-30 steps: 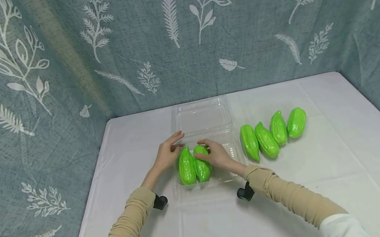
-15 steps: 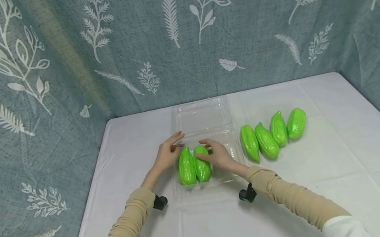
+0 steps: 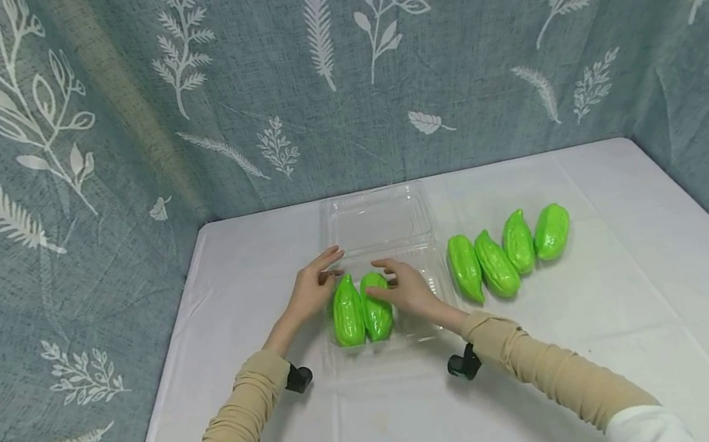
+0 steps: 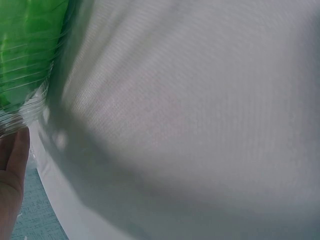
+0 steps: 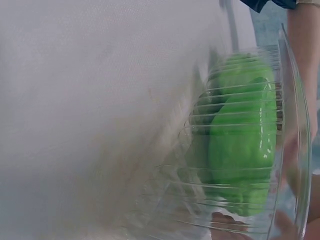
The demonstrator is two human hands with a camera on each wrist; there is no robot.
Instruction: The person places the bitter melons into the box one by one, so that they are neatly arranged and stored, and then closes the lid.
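Note:
In the head view two bright green, lumpy bitter melons lie side by side in the left part of an open clear plastic clamshell box [image 3: 423,333]. The left one [image 3: 348,316] has its pointed tip away from me. My right hand [image 3: 412,291] pinches the far end of the right one [image 3: 379,318], thumb on top; the right wrist view shows its fingers [image 5: 227,222] by that end. My left hand [image 3: 310,291] touches the box's far left corner, its index finger straight. In the left wrist view, its fingers [image 4: 19,155] lie against the ridged wall.
Several more bitter melons [image 3: 494,265] lie in a row right of the box. The box's lid [image 3: 377,219] is folded back, flat on the white-covered table [image 3: 558,343]. A patterned blue-grey curtain [image 3: 270,55] stands behind and at both sides.
My right hand has shifted very slightly to the right on the bitter melon. The left hand, box and other melons stay in place.

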